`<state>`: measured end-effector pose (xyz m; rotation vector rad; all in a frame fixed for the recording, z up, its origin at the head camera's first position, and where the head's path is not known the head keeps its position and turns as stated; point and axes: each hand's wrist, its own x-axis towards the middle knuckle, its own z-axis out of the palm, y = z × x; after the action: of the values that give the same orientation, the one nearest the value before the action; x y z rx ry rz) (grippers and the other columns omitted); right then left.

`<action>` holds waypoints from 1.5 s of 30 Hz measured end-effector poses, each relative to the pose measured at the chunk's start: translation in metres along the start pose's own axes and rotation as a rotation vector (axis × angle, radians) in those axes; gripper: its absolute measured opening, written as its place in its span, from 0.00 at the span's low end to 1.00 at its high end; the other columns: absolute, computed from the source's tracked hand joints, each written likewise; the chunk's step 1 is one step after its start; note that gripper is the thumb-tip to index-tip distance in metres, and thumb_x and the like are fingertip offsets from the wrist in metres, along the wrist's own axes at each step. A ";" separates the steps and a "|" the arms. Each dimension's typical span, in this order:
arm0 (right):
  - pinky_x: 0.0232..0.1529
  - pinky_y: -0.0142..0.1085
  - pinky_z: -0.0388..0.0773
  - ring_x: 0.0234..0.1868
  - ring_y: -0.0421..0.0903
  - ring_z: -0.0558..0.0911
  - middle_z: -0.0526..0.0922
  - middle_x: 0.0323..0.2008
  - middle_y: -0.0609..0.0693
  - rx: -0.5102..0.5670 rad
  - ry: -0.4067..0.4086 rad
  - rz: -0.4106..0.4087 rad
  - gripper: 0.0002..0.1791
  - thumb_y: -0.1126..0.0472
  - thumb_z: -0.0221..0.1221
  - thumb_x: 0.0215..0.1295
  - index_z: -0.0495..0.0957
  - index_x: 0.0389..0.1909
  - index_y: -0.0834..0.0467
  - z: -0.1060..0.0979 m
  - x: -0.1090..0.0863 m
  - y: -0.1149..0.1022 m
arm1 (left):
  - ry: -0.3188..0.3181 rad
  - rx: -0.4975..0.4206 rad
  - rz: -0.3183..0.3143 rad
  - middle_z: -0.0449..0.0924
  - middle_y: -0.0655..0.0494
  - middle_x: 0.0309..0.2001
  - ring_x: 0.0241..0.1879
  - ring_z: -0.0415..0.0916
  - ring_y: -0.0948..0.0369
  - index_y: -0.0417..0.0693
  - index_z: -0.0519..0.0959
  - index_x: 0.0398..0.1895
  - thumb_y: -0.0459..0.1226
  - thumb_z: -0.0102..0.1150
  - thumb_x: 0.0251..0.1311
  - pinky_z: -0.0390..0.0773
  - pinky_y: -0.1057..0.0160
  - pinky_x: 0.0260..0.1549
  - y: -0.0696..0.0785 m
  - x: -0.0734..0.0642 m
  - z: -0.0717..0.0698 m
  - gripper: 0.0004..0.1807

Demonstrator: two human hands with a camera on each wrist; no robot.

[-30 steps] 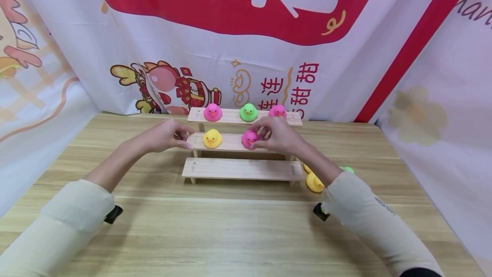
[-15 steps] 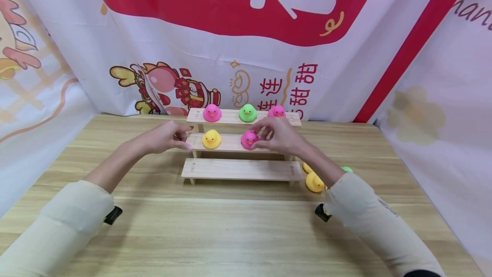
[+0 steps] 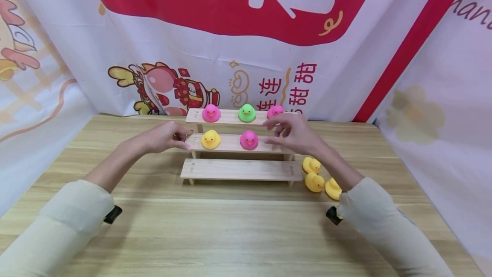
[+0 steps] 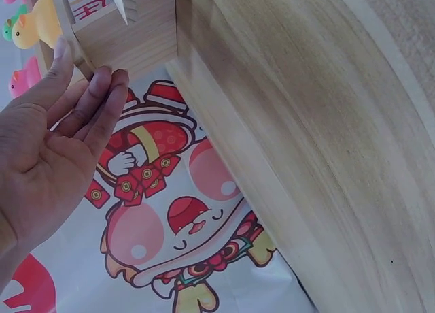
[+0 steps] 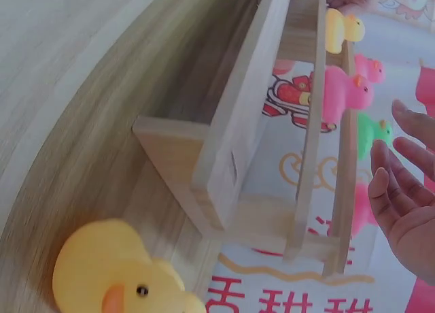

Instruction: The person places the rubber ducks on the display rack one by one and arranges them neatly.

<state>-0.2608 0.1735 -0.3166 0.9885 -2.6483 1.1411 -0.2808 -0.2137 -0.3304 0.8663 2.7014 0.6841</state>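
A three-tier wooden display stand (image 3: 242,169) faces me. My left hand (image 3: 168,137) holds the left end of its middle tier; the left wrist view shows the thumb above the board's edge and the fingers below. On that tier sit a yellow rubber duck (image 3: 210,139) and a magenta rubber duck (image 3: 249,139). Just right of the magenta duck, my right hand (image 3: 296,134) hovers with loosely bent fingers and nothing in them. The top tier carries a pink duck (image 3: 211,113), a green duck (image 3: 247,113) and another pink duck (image 3: 275,111), partly hidden by the right hand.
Several yellow ducks (image 3: 314,182) lie on the wooden table (image 3: 230,234) to the right of the stand, near the right forearm. A printed white and red cloth (image 3: 215,46) hangs directly behind the stand.
My right hand has let go of the magenta duck and moved to the right, leaving the duck on the middle tier. The left hand stays at the stand's left end.
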 end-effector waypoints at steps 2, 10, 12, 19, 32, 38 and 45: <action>0.39 0.39 0.85 0.37 0.49 0.85 0.87 0.44 0.61 0.003 0.013 0.009 0.22 0.65 0.76 0.57 0.85 0.52 0.66 -0.005 -0.004 0.001 | 0.000 -0.003 -0.004 0.73 0.56 0.25 0.28 0.66 0.60 0.23 0.77 0.61 0.36 0.71 0.64 0.69 0.63 0.30 0.000 0.000 0.000 0.28; 0.37 0.32 0.81 0.35 0.48 0.82 0.85 0.36 0.53 -0.015 0.014 0.096 0.18 0.64 0.72 0.64 0.85 0.53 0.64 -0.028 -0.025 0.012 | 0.005 -0.026 -0.013 0.74 0.55 0.26 0.29 0.68 0.60 0.23 0.76 0.61 0.36 0.70 0.65 0.70 0.62 0.32 0.001 -0.002 0.000 0.28; 0.37 0.31 0.81 0.35 0.49 0.82 0.85 0.36 0.54 -0.016 0.020 0.131 0.16 0.64 0.71 0.65 0.85 0.52 0.65 -0.034 -0.032 0.017 | 0.010 -0.027 -0.012 0.75 0.56 0.26 0.29 0.68 0.60 0.23 0.76 0.61 0.36 0.71 0.65 0.70 0.62 0.32 0.000 -0.003 0.000 0.29; 0.36 0.31 0.81 0.34 0.49 0.83 0.85 0.35 0.55 -0.033 0.035 0.217 0.16 0.65 0.70 0.66 0.85 0.51 0.67 -0.046 -0.056 0.033 | 0.017 -0.025 -0.009 0.76 0.56 0.26 0.29 0.68 0.60 0.23 0.76 0.61 0.34 0.71 0.64 0.71 0.62 0.31 -0.001 -0.002 0.000 0.28; 0.40 0.37 0.82 0.38 0.47 0.83 0.88 0.37 0.51 -0.117 -0.162 0.226 0.13 0.66 0.72 0.63 0.87 0.47 0.65 -0.054 -0.081 0.072 | -0.003 -0.023 -0.013 0.74 0.56 0.26 0.29 0.68 0.60 0.23 0.76 0.62 0.35 0.70 0.65 0.70 0.62 0.32 0.000 -0.001 0.000 0.28; 0.41 0.41 0.82 0.43 0.50 0.84 0.88 0.45 0.55 -0.127 -0.265 0.219 0.14 0.67 0.72 0.61 0.87 0.48 0.63 -0.051 -0.084 0.086 | -0.012 -0.012 -0.005 0.73 0.56 0.26 0.29 0.67 0.60 0.23 0.76 0.62 0.34 0.69 0.66 0.70 0.62 0.32 0.000 0.000 0.000 0.27; 0.44 0.46 0.82 0.41 0.49 0.83 0.88 0.44 0.54 -0.136 -0.330 0.248 0.14 0.67 0.74 0.59 0.88 0.46 0.63 -0.049 -0.083 0.090 | -0.017 -0.011 0.005 0.72 0.56 0.24 0.27 0.65 0.60 0.24 0.76 0.61 0.36 0.70 0.66 0.68 0.63 0.29 -0.001 0.000 -0.001 0.27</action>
<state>-0.2575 0.2963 -0.3634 0.9128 -3.1359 0.8841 -0.2819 -0.2144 -0.3294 0.8727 2.6782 0.6892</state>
